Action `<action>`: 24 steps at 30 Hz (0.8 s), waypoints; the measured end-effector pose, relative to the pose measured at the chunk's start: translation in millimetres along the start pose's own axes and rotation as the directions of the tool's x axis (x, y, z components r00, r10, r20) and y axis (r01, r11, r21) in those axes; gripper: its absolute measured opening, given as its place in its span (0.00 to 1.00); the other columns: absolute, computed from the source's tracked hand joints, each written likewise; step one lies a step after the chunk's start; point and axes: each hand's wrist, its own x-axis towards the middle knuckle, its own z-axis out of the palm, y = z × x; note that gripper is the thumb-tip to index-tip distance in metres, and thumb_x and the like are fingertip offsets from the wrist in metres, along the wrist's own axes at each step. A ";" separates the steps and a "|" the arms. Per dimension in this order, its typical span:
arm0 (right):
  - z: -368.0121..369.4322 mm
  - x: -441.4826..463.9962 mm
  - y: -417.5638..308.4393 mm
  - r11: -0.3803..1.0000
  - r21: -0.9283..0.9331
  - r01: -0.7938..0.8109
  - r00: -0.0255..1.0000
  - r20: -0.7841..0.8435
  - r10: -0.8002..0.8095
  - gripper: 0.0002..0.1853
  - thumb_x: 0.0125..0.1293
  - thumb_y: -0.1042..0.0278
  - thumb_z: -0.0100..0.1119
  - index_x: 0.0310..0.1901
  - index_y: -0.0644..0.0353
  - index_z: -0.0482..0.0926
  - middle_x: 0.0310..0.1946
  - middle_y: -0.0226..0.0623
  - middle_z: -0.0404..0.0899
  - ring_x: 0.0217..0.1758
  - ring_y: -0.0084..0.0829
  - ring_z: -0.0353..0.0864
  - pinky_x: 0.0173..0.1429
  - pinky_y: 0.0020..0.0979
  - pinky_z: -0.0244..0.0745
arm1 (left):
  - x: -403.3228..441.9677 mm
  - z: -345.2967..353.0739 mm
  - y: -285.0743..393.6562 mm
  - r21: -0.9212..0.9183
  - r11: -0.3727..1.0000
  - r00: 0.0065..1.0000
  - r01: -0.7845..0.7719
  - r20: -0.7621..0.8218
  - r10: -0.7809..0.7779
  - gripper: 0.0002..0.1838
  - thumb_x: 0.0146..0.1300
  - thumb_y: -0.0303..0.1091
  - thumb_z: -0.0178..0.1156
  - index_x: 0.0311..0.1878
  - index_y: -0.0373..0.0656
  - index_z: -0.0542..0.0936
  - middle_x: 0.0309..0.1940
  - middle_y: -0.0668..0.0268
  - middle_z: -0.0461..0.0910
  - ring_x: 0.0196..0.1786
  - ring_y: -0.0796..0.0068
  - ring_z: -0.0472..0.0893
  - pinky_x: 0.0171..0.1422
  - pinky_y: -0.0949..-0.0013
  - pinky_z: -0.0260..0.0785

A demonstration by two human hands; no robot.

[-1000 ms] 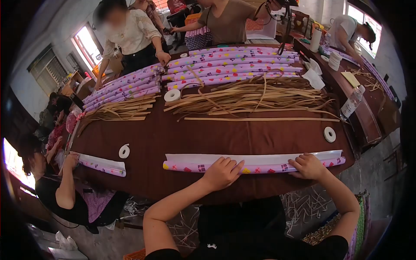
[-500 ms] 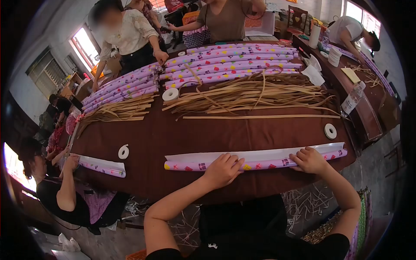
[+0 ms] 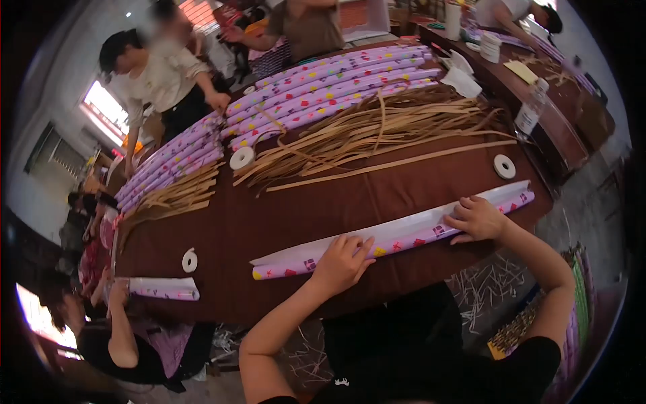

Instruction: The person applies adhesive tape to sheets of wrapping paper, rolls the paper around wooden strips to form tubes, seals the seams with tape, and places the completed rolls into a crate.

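A partly rolled sheet of lilac wrapping paper (image 3: 404, 242), printed with small coloured gift motifs, lies near the table's front edge. Its white inner side shows along the far edge. My left hand (image 3: 344, 261) rests over the roll left of its middle, fingers bent round it. Further right, my right hand (image 3: 475, 219) grips the roll from above, with the thumb at the near side. A white tape roll (image 3: 504, 166) lies beyond the roll's right end. Another tape roll (image 3: 190, 259) is to the left.
Long brown strips (image 3: 363, 138) are heaped across the table, behind them several finished lilac rolls (image 3: 323, 91). A third tape roll (image 3: 242, 158) sits by the strips. A plastic bottle (image 3: 531, 108) stands at right. Co-workers are at the left and far sides; one handles a similar sheet (image 3: 165, 288).
The view has tilted, so the table and paper now slope up to the right. Both hands stay on the roll; the right thumb now shows apart from the fingers.
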 end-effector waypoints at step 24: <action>12.4 -82.7 117.3 0.166 -0.137 -0.977 0.177 -0.075 0.981 0.16 0.50 0.57 0.70 0.35 0.61 0.85 0.44 0.43 0.82 0.47 0.46 0.83 0.50 0.45 0.78 | 5.2 1.0 7.2 0.080 0.997 1.000 -0.009 -0.027 0.012 0.25 0.56 0.34 0.68 0.57 0.37 0.78 0.43 0.56 0.74 0.42 0.56 0.74 0.49 0.59 0.69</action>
